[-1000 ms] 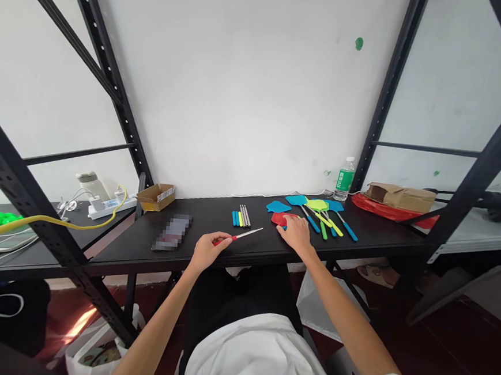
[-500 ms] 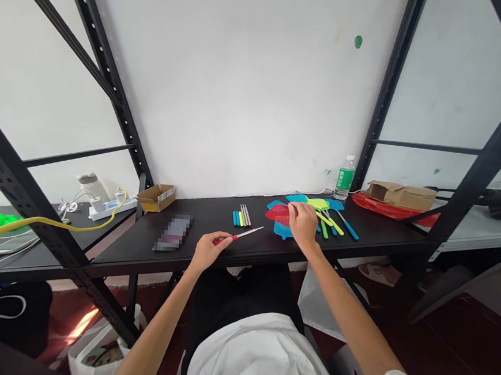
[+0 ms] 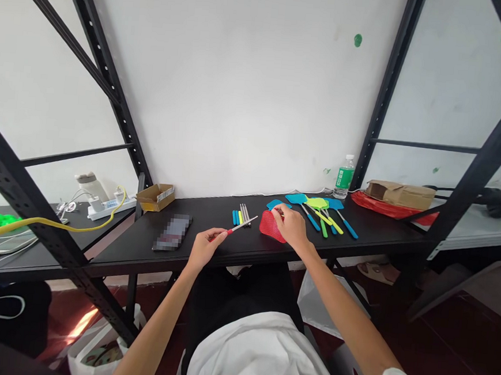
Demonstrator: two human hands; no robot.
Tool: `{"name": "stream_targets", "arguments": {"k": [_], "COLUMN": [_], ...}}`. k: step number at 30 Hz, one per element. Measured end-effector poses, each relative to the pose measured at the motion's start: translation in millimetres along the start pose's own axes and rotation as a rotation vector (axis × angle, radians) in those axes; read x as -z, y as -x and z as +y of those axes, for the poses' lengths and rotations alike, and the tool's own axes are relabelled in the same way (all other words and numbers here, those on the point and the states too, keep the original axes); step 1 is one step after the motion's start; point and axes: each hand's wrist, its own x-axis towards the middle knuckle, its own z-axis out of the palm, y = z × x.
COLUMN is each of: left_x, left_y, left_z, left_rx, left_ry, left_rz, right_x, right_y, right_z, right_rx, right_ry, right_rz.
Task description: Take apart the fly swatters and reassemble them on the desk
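My left hand (image 3: 205, 246) pinches the red grip of a thin silver rod (image 3: 242, 225), lifted and pointing up to the right. My right hand (image 3: 290, 225) holds a red mesh swatter head (image 3: 267, 224) just above the black table (image 3: 211, 245), close to the rod's tip. Behind it lie a blue swatter head (image 3: 274, 204) and a fan of blue, green and yellow fly swatters (image 3: 323, 212). A row of spare handles and rods (image 3: 240, 215) lies left of the red head.
A phone (image 3: 173, 232) lies on the table's left part, a small cardboard box (image 3: 156, 196) behind it. A water bottle (image 3: 344, 177) stands at the back right. Black rack posts (image 3: 118, 99) frame the table. A power strip (image 3: 106, 204) and cables lie on the left shelf.
My right hand picked the red swatter head out of the pile and carried it left toward the rod. My left hand raised the rod's tip off the table.
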Motion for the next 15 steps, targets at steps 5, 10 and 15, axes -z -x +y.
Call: {"name": "stream_targets", "arguments": {"k": [5,10,15], "left_x": [-0.8,-0.4,-0.4], "left_y": [-0.2,0.1,0.4], "left_z": [-0.9,-1.4,-2.5], "left_rx": [-0.008,-0.004,-0.006], "left_ry": [0.001,-0.004,0.002], "left_rz": [-0.002,-0.003,-0.004], "right_x": [7.0,19.0,20.0], "right_y": [-2.3,-6.4,-9.0], "right_z": [7.2,19.2,30.3], "right_rx": [0.039,0.022,-0.061], "right_ry": [0.087,0.120,0.245], "right_rz": [-0.270,-0.381,-0.293]}}
